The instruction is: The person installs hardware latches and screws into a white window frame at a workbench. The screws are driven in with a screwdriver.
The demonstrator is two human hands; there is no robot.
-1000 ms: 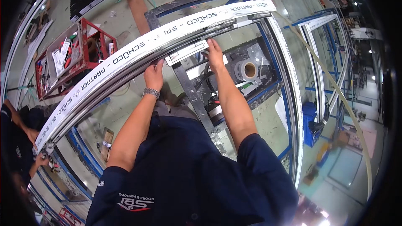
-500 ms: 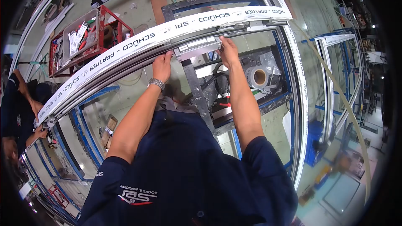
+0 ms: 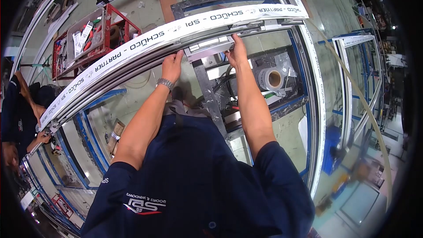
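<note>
A rectangular silver metal block (image 3: 211, 49) sits against the inner edge of a long aluminium frame profile (image 3: 145, 42) covered in white printed film. My right hand (image 3: 238, 53) grips the block's right end, thumb at its upper corner and fingers curled beneath. Just left of the block, my left hand (image 3: 172, 67) is closed at the profile's lower edge, its fingertips close to the block's left end. What lies under those fingers is hidden. A metal watch circles my left wrist.
Below the profile, a dark tray (image 3: 291, 94) holds a tape roll (image 3: 273, 79) and cables. A red-framed tool crate (image 3: 108, 31) stands beyond. At far left, a co-worker's hand (image 3: 43, 137) touches the frame's end. More frames (image 3: 346, 83) stand at right.
My right hand's fingers have moved down and curled under the block's right end. My left hand has stayed nearly in place, with its fingers slightly shifted.
</note>
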